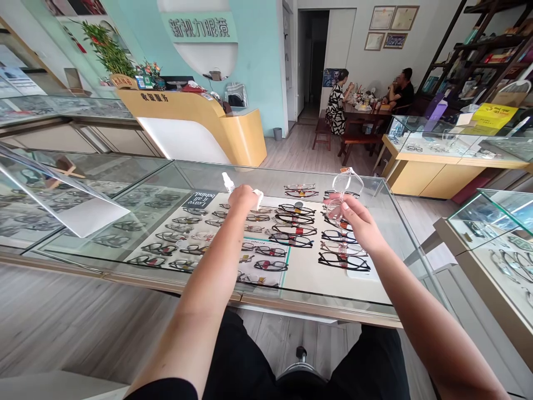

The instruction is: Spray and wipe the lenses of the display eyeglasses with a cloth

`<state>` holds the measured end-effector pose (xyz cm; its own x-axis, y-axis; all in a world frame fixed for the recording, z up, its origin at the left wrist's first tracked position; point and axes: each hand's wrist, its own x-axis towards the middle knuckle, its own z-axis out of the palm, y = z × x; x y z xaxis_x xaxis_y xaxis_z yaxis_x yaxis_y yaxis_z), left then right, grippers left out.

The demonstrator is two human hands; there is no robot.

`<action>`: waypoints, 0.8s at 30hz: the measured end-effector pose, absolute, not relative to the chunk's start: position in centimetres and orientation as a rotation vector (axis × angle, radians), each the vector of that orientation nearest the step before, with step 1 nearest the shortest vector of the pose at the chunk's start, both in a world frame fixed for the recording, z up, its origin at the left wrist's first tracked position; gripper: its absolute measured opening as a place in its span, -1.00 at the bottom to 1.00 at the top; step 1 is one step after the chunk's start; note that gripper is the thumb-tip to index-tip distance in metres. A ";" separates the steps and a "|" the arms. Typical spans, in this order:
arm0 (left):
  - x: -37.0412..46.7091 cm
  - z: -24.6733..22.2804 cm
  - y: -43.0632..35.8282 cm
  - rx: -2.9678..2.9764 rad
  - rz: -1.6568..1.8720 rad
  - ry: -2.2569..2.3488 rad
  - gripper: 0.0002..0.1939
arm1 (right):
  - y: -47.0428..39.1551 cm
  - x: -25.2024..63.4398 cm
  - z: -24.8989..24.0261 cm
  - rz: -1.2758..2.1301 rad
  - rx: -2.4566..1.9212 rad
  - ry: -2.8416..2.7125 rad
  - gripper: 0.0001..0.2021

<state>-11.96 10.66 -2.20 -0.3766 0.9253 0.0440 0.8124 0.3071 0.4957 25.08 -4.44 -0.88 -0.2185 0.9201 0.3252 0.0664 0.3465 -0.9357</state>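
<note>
My right hand (361, 222) pinches a pair of clear-framed glasses (347, 181), raised above the right end of the glass display case (308, 303). Stretched out over the far middle of the case, my left hand (242, 198) is closed, with a white cloth (259, 195) poking out on its right side. A small white bottle (227, 182) shows just beyond that hand, tilted; whether the fingers also touch it is hidden. Under the glass lie rows of eyeglasses, among them a dark-framed pair (343, 261) below my right hand and another dark pair (291, 240) between my arms.
A white-framed mirror or panel (70, 194) leans over the case at left. Beyond stand a wooden counter (245, 136) and a second display case (433, 166). Two people (338, 103) sit at a table at the back. A stool base (300, 355) shows between my legs.
</note>
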 end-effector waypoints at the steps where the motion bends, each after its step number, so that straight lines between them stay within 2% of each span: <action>1: -12.0 -2.0 10.5 1.571 0.711 2.334 -0.64 | -4.5 25.1 -0.8 1.037 -0.918 -1.582 -0.52; 5: -12.2 -0.9 9.9 1.504 1.065 2.315 -0.62 | -4.6 24.9 -0.6 1.049 -0.900 -1.560 -0.52; 8: -12.0 -0.1 9.9 1.379 1.471 2.061 -0.75 | -4.5 24.8 -0.4 1.060 -0.872 -1.545 -0.52; 10: -11.7 0.3 10.1 1.327 1.589 1.891 -0.79 | -4.5 24.7 -0.3 1.059 -0.857 -1.543 -0.51; 14: -10.4 1.1 9.7 1.192 1.645 1.372 -0.59 | -4.4 24.7 -0.2 1.055 -0.830 -1.536 -0.50; 17: -9.2 1.6 8.5 1.113 1.520 1.025 -0.46 | -4.5 24.7 -0.2 1.058 -0.810 -1.527 -0.55; 24: -5.7 1.5 5.8 1.070 1.242 0.860 -0.43 | -4.9 24.4 -0.3 1.068 -0.779 -1.548 -0.54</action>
